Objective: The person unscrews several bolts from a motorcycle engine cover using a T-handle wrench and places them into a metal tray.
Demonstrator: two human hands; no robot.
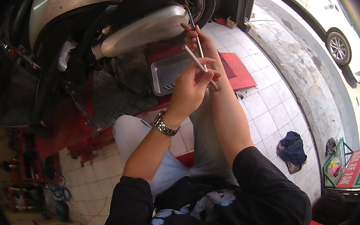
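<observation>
My left hand [192, 82], with a metal watch on its wrist, grips the crossbar of a T-handle wrench [199, 48]. The slim shaft runs away from me, and my right hand [199, 38] steadies it with curled fingers. The wrench's far end reaches the rear end of a silver exhaust cover [144, 32] on a scooter [68, 13]; whether it sits on a fastener cannot be made out. Below the exhaust, a metal tray [163, 72] holds several small bolts [169, 87], partly hidden behind my left hand.
The scooter stands on a red lift platform [63, 140] with a diamond-plate surface [114, 100]. A red ramp plate [239, 72] extends beyond my right forearm. A dark cloth [292, 151] lies on white tiles. Blue hose [60, 191] coils at left; a white car [312, 7] is outside.
</observation>
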